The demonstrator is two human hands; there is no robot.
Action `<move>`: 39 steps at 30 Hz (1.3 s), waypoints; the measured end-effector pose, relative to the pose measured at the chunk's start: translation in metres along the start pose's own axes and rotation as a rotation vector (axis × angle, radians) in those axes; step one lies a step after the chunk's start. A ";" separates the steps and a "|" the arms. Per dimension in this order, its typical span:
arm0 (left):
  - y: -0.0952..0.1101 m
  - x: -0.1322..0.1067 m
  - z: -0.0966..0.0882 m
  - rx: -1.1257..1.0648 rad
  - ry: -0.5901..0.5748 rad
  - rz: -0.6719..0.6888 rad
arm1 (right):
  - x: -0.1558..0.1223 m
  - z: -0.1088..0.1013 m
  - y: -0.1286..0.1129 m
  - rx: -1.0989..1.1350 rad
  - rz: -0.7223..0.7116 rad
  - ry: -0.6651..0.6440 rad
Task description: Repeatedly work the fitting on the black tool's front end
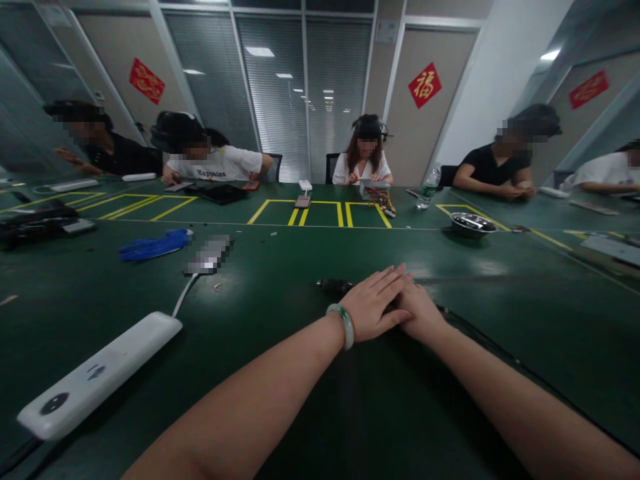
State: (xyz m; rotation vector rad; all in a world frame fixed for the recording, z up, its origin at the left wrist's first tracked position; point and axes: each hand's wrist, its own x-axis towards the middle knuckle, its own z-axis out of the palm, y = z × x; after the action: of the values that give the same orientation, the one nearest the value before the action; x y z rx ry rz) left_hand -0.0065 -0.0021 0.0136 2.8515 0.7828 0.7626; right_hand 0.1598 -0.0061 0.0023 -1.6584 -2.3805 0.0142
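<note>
While both hands rest together on the green table (260, 287), a slim black device (334, 285) with a metallic tip lies beneath and just beyond them, its tip end poking out to the left of the fingers. The left hand (373, 303), with 1 pale green bangle (347, 327) at its wrist, lies spread and loose over the right hand (420, 313), gripping nothing that shows. Whether the right hand grasps the device cannot be told, since the left covers its fingers. A black cord (517, 361) runs off to the right of the hands, in line with the device, though any join is hidden.

As for progress, the device's visible end is attached to nothing, so the handling seems paused; what is finished under the palms, or remains to be done, cannot be judged. Left of the hands are 1 white power strip (100, 377) and, farther out, 1 blue glove (155, 246); beyond them to the right sits 1 metal bowl (473, 227), well apart.
</note>
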 end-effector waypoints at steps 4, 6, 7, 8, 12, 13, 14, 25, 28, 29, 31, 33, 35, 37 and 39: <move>-0.002 -0.001 0.001 -0.072 0.031 -0.036 | -0.004 0.007 -0.033 0.008 -0.059 0.026; -0.004 -0.001 0.002 -0.071 0.048 -0.064 | -0.006 -0.001 -0.029 0.034 -0.079 0.012; -0.004 -0.001 0.002 -0.068 0.052 -0.067 | -0.008 -0.008 -0.022 0.030 -0.069 0.017; -0.005 -0.002 0.003 -0.066 0.051 -0.066 | -0.011 -0.017 -0.014 0.009 -0.039 0.026; -0.010 -0.001 0.009 -0.020 -0.073 -0.052 | -0.033 -0.063 0.025 -0.110 0.176 -0.112; -0.011 -0.001 0.010 0.001 -0.121 -0.053 | -0.039 -0.072 0.033 -0.115 0.233 -0.209; -0.012 0.000 0.011 0.022 -0.161 -0.055 | -0.045 -0.080 0.040 -0.116 0.282 -0.308; -0.014 0.001 0.001 0.072 -0.226 -0.161 | -0.047 -0.067 0.031 -0.204 0.249 -0.562; -0.026 -0.002 -0.007 0.040 -0.265 -0.256 | -0.049 -0.068 0.030 -0.248 0.267 -0.476; -0.030 -0.002 -0.011 0.023 -0.283 -0.291 | -0.049 -0.068 0.030 -0.259 0.272 -0.461; -0.038 -0.004 -0.017 -0.014 -0.321 -0.341 | -0.048 -0.068 0.027 -0.281 0.276 -0.452; -0.043 -0.004 -0.024 -0.043 -0.363 -0.361 | -0.046 -0.068 0.022 -0.307 0.282 -0.459; -0.044 -0.004 -0.030 -0.050 -0.408 -0.373 | -0.045 -0.067 0.016 -0.329 0.299 -0.468; -0.043 -0.004 -0.036 -0.040 -0.455 -0.399 | -0.045 -0.068 0.013 -0.317 0.312 -0.448; -0.041 -0.004 -0.042 -0.024 -0.494 -0.429 | -0.043 -0.068 0.013 -0.270 0.316 -0.392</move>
State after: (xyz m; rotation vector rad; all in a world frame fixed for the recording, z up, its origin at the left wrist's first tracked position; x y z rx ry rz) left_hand -0.0484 0.0300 0.0399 2.5307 1.2103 0.0110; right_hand 0.2000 -0.0499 0.0580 -2.3361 -2.4408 0.0843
